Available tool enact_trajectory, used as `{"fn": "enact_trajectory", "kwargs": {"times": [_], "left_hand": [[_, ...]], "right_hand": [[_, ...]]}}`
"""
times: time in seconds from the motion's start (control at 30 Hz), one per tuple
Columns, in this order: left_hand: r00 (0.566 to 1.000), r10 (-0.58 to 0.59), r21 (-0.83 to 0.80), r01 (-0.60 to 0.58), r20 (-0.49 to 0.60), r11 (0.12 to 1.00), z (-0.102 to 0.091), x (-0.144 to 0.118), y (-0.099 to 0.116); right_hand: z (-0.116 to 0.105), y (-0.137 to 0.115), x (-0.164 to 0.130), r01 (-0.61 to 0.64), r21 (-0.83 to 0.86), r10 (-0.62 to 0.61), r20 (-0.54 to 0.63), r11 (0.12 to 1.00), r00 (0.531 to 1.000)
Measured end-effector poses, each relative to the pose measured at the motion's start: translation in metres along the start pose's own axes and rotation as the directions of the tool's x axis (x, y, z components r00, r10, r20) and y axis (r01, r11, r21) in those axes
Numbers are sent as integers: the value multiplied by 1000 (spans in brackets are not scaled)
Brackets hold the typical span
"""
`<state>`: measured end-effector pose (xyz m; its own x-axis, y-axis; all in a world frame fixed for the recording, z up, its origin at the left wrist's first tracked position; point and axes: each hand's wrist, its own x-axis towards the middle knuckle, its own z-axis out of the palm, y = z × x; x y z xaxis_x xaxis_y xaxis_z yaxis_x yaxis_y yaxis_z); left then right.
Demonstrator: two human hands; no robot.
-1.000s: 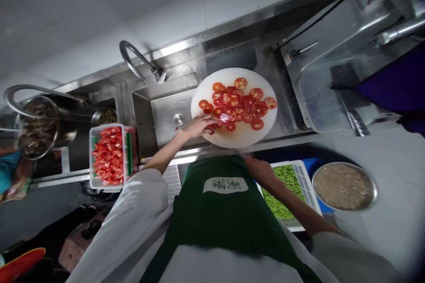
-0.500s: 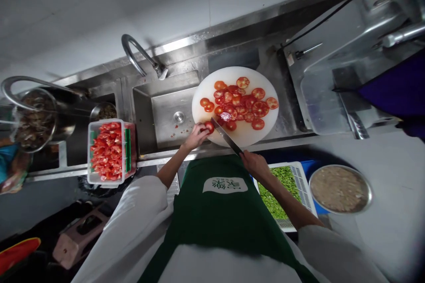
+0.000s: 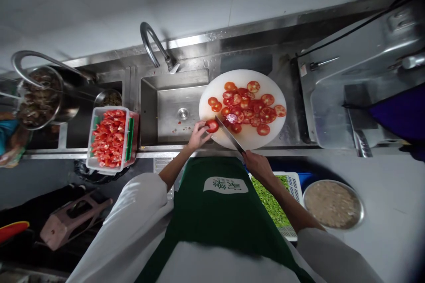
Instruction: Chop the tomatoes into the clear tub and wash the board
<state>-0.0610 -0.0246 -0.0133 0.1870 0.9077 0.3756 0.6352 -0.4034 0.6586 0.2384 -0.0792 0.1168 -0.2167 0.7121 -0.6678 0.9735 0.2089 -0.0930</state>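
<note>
On the white round board [image 3: 275,135] over the sink [image 3: 166,106], left hand [image 3: 198,136] pinches a tomato piece [image 3: 212,125]; right hand [image 3: 257,166] grips a knife [image 3: 229,134] beside it. Tomato slices [image 3: 249,108] crowd behind; a tomato tub [image 3: 111,139] sits left.

- Left hand [image 3: 198,136] pinching a tomato piece [image 3: 212,125] at the near-left edge of a round white cutting board [image 3: 245,139].
- Right hand [image 3: 258,166] gripping a knife [image 3: 229,134], blade angled up-left, tip just beside that tomato piece.
- Tomato slices [image 3: 250,108] spread all over the middle of the board.
- Steel sink [image 3: 166,115] with a curved faucet [image 3: 156,48] right next to the board on the left.
- Clear tub of cut tomato [image 3: 111,139] further left.
- Basket of chopped greens [image 3: 270,201] and a metal bowl [image 3: 333,204] down by the right arm.
- Green apron [image 3: 222,221] below.
</note>
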Motion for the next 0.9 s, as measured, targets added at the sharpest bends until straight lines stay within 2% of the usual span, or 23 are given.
{"fn": "enact_trajectory", "kwargs": {"times": [0.13, 0.3, 0.37, 0.47, 0.7, 0.9], "left_hand": [[998, 25, 71, -22, -51, 997, 1, 6, 8], [997, -2, 111, -6, 79, 994, 2, 12, 10], [995, -20, 94, 11, 100, 995, 2, 14, 9], [996, -7, 59, 1, 92, 998, 1, 15, 8], [998, 53, 35, -54, 30, 998, -2, 12, 8], [1000, 26, 53, -26, 10, 998, -1, 5, 4]], "right_hand": [[-7, -3, -10, 1, -12, -2, -45, 1000, 999], [-12, -7, -21, 53, -27, -55, -80, 998, 995], [-13, -7, -21, 62, -32, -64, -74, 998, 995], [-15, -9, -13, 71, -35, -73, -49, 997, 996], [-16, -29, 30, 100, -8, -99, 29, 995, 995], [-10, -30, 40, 102, 18, -102, 10, 995, 995]]}}
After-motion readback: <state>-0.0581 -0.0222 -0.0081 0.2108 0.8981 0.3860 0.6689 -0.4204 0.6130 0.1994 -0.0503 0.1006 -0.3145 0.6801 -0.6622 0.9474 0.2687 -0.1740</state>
